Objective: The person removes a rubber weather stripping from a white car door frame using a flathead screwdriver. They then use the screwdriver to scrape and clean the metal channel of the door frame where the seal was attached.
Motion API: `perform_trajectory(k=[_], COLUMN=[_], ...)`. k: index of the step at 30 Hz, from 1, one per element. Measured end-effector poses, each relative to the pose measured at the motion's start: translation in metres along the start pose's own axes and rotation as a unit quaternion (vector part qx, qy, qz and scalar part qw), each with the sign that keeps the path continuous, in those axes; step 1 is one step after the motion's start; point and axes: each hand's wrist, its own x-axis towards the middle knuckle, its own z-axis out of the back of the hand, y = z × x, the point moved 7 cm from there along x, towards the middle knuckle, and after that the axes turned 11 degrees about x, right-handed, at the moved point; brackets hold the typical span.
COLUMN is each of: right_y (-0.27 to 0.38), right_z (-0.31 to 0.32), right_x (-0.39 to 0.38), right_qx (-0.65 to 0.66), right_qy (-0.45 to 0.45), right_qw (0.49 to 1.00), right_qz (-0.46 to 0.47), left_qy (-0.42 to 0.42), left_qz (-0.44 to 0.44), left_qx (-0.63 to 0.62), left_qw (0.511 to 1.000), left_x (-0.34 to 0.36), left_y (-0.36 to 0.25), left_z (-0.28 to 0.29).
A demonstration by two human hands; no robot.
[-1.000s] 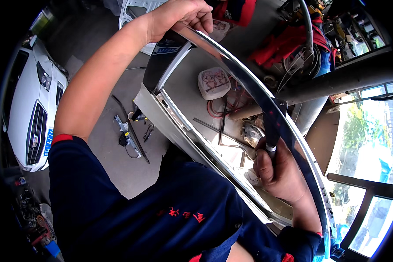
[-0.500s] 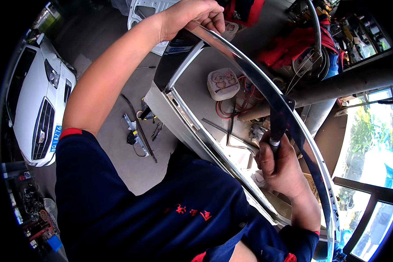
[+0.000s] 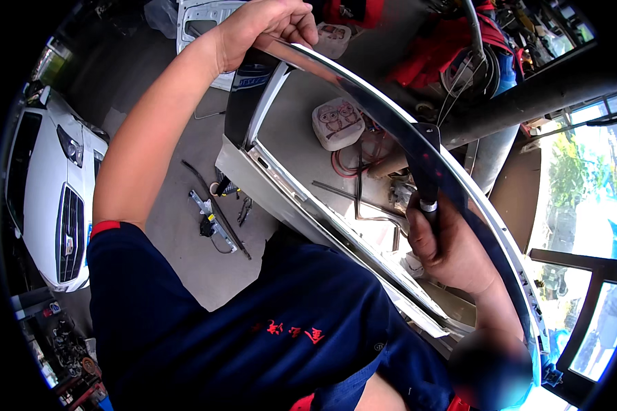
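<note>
A car door [image 3: 281, 188] with its window frame stands tilted in front of me, reaching from the upper middle to the lower right. The fingers of my left hand [image 3: 274, 27] are curled over the upper end of the dark-faced window frame [image 3: 380, 103]. Through the window opening reaches my right hand [image 3: 452, 243], closed around a dark flat tool [image 3: 425, 164] with a metal collar. The tool's broad end lies against the inner side of the frame and shows at its outer edge; its exact kind I cannot tell.
A white car [image 3: 51, 192] is parked at the left. On the floor lie a window regulator [image 3: 212, 219], a red hose [image 3: 349, 172] and trim strips [image 3: 360, 198], near a pale container with drawn faces [image 3: 337, 123]. A thick pipe [image 3: 500, 127] runs at the right, before bright windows.
The view has shifted a little, so most things sit farther left. The tool leans more to the left against the frame. Both hands keep their hold.
</note>
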Motion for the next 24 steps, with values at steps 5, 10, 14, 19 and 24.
perform_trajectory(k=[5,10,14,19,24], right_y=[-0.016,0.002,-0.01,0.007,-0.014], right_z=[-0.004,0.004,-0.013,0.004,-0.014], right_x=[0.001,0.003,0.009,0.008,0.013], right_qx=[-0.054,-0.11,-0.024,-0.098,-0.105], right_qy=[-0.044,-0.022,-0.054,-0.034,-0.05], right_qw=[0.997,0.991,0.997,0.991,0.992], right_qz=[0.032,0.072,0.048,0.086,0.052], left_qy=[-0.027,-0.027,-0.008,-0.023,0.0], left_qz=[-0.073,-0.041,-0.063,-0.03,-0.026], left_qx=[0.061,0.057,0.023,0.038,0.016], left_qw=[0.995,0.997,0.998,0.999,1.0], left_x=[-0.001,-0.003,0.003,-0.002,0.0], left_y=[-0.032,-0.02,-0.028,-0.022,-0.019], left_z=[-0.024,-0.014,-0.021,-0.016,-0.024])
